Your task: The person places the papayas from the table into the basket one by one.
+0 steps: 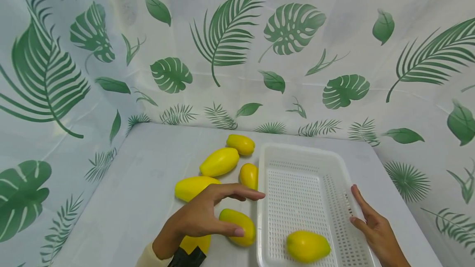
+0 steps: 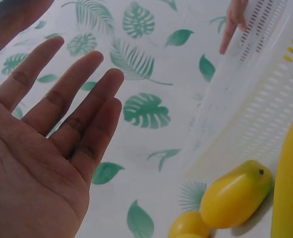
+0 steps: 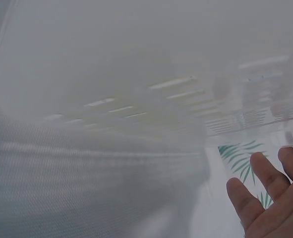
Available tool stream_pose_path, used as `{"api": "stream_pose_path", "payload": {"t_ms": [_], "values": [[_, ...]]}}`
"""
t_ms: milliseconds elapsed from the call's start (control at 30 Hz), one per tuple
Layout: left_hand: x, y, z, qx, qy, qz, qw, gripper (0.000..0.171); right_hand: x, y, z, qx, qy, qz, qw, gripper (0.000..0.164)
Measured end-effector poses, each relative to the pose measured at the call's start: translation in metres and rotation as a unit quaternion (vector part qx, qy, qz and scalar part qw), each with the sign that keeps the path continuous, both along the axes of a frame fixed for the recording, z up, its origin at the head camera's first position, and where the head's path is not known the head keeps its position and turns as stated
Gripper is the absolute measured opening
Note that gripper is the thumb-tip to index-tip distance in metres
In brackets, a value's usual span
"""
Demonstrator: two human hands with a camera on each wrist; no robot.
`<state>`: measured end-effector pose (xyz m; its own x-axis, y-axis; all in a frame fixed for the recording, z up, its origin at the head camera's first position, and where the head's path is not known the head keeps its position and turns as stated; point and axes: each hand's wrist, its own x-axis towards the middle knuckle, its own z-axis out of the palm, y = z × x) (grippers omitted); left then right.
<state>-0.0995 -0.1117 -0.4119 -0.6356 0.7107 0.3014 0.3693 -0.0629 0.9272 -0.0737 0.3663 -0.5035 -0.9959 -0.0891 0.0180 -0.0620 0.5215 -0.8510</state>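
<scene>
A white perforated plastic basket (image 1: 297, 201) stands on the table with one yellow papaya-like fruit (image 1: 308, 246) inside, near its front end. At its right rim my right hand (image 1: 378, 226) holds the side, thumb over the rim and fingers along the outside; the right wrist view shows those fingers (image 3: 267, 176) below the basket wall. Left of the basket, my left hand (image 1: 208, 213) hovers with thumb and fingers spread apart, holding nothing. Nearest to it lies a yellow fruit (image 1: 241, 228) with a greenish end. Its palm (image 2: 32, 168) and fingers show bare in the left wrist view.
More yellow fruits lie left of the basket: one at the back (image 1: 241, 144), a larger one (image 1: 219, 162), one against the basket wall (image 1: 248, 175), and one behind my left hand (image 1: 194, 187). Another (image 1: 196, 245) is partly covered by the left wrist. Leaf-patterned sheeting (image 1: 237, 52) surrounds the table.
</scene>
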Motion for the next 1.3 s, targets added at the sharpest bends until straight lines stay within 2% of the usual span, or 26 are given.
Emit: {"api": "stream_pose_path", "payload": {"t_ms": [300,433,567,800,967,1067,1200,1300], "values": [[0.010,-0.018,-0.002,0.020,0.018,0.034,0.9991,0.062,0.000,-0.001,0.001,0.004,-0.006,-0.005,1.000,0.072],[0.016,-0.027,-0.003,0.008,0.014,0.068,0.9976,0.065,0.000,-0.001,0.001,0.002,-0.003,-0.004,1.000,0.072],[0.022,-0.037,-0.007,-0.002,0.031,0.103,0.9942,0.068,-0.001,-0.001,0.001,-0.006,-0.010,-0.003,1.000,0.072],[0.034,-0.051,-0.012,-0.031,0.001,0.146,0.9887,0.069,0.000,-0.001,0.001,-0.020,-0.021,-0.003,1.000,0.073],[0.040,-0.059,-0.023,-0.022,0.008,0.156,0.9875,0.071,0.000,-0.001,0.000,-0.048,-0.017,0.005,0.999,0.074],[0.044,-0.061,-0.030,-0.046,-0.012,0.174,0.9836,0.071,0.000,-0.001,0.001,-0.076,-0.014,0.013,0.997,0.074],[0.051,-0.061,-0.037,-0.103,-0.076,0.212,0.9689,0.070,0.001,-0.001,0.003,-0.084,-0.013,0.018,0.996,0.075],[0.056,-0.061,-0.044,-0.119,-0.114,0.227,0.9599,0.070,0.001,-0.001,0.002,-0.074,-0.013,0.015,0.997,0.075]]}}
